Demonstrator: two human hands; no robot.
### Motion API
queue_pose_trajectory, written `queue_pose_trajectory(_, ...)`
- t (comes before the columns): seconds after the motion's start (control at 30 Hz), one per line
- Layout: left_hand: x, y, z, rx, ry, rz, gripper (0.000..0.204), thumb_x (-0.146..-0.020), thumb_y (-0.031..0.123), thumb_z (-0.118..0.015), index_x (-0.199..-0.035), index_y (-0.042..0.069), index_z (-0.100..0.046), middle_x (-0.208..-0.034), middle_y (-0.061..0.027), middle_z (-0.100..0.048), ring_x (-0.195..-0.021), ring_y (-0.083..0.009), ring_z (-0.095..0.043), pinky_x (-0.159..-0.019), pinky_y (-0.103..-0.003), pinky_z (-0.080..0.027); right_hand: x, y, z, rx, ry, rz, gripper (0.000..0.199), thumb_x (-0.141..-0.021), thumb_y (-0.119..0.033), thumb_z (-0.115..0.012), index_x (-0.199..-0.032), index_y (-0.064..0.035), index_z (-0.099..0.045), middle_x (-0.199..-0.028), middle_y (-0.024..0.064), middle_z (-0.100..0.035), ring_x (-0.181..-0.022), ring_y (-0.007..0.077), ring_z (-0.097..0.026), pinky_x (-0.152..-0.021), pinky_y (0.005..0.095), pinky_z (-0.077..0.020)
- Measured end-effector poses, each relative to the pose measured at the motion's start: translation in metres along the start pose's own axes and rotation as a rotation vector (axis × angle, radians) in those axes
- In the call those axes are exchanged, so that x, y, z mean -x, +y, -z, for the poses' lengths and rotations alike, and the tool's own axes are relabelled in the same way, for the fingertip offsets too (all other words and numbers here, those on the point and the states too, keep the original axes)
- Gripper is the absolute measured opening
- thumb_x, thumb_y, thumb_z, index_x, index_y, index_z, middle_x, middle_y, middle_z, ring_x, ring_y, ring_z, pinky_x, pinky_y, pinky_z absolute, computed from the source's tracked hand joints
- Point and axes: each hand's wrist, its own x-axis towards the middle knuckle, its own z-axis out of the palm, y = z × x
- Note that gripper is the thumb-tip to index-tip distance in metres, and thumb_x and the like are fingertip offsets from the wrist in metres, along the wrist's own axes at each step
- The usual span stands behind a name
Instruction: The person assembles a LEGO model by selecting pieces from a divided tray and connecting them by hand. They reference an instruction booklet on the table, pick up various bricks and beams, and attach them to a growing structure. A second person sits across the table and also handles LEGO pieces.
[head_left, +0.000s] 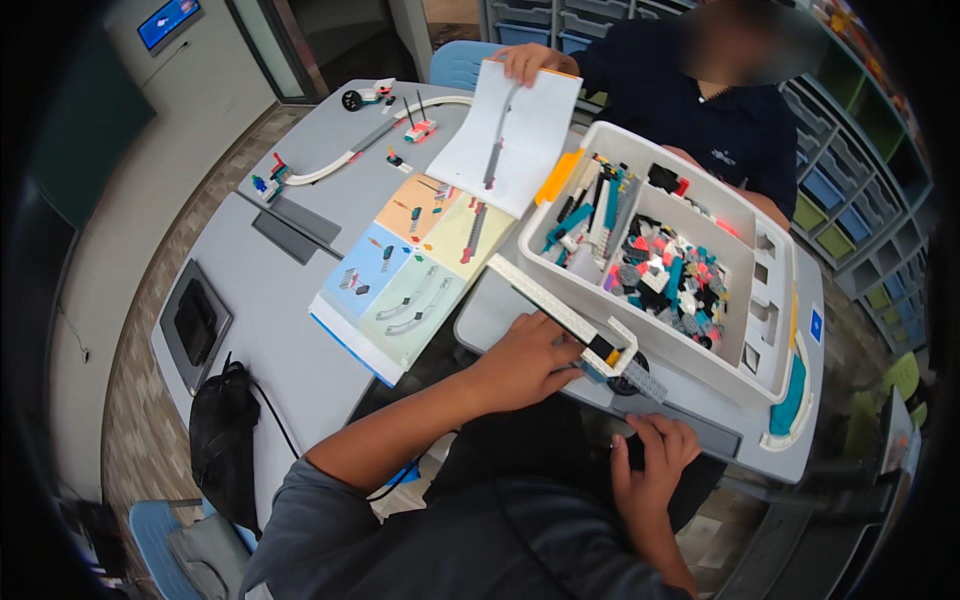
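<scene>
My left hand (528, 362) is closed on a toy-brick model (548, 303), at its near side. The model has a long white beam slanting up to the left, a white bracket-shaped end, and black and yellow pieces inside that end. Beside the bracket are a dark wheel (630, 376) and a grey studded plate (648, 384); I cannot tell whether they are joined to the model. At the table's near edge, my right hand (657, 468) is loosely curled with its thumb apart from the fingers. I make out nothing held in it.
A white bin (752, 300) of sorted bricks stands right of the open instruction booklet (452, 215). Across the table, a person's hand (530, 62) lifts a booklet page. Small brick builds (420, 130) and a curved track (345, 160) lie far left, a black pouch (222, 430) nearer.
</scene>
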Motion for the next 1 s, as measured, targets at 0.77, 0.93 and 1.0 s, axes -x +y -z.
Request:
queue_pose_trajectory(0.77, 0.101, 0.123, 0.273, -0.011, 0.298, -0.267, 0.024, -0.089, 0.024, -0.079, -0.097, 0.002, -0.070, -0.088, -0.0077, -0.068, -0.077, -0.0275, -0.066, -0.070, -0.037, -0.050, -0.027, 0.041, 0.104, -0.681, -0.305, -0.021, 0.025, -0.087, -0.019, -0.076, -0.073, -0.0048, -0.061, -0.069, 0.0045, -0.058, -0.067, 0.0196, -0.052, -0.063, 0.0340, -0.0368)
queue_pose_trajectory(0.93, 0.126, 0.107, 0.284, 0.083, 0.141, -0.614, 0.018, -0.090, 0.015, -0.072, -0.079, 0.006, -0.061, -0.076, -0.0048, -0.062, -0.067, -0.0214, -0.061, -0.061, -0.031, -0.043, -0.025, 0.044, 0.074, -0.376, -1.023, -0.246, 0.034, -0.082, -0.018, -0.085, -0.064, -0.0057, -0.059, -0.060, 0.0060, -0.055, -0.058, 0.0258, -0.053, -0.062, 0.0396, -0.0401)
queue_pose_trajectory(1.0, 0.131, 0.097, 0.280, 0.167, 0.045, -0.720, 0.022, -0.090, 0.012, -0.069, -0.072, 0.008, -0.058, -0.071, -0.0037, -0.059, -0.063, -0.0190, -0.058, -0.057, -0.029, -0.040, -0.010, 0.060, 0.058, -0.077, -1.279, -0.320, 0.029, -0.090, -0.031, -0.081, -0.079, -0.0053, -0.072, -0.071, 0.0120, -0.067, -0.066, 0.0324, -0.062, -0.067, 0.0452, -0.0483)
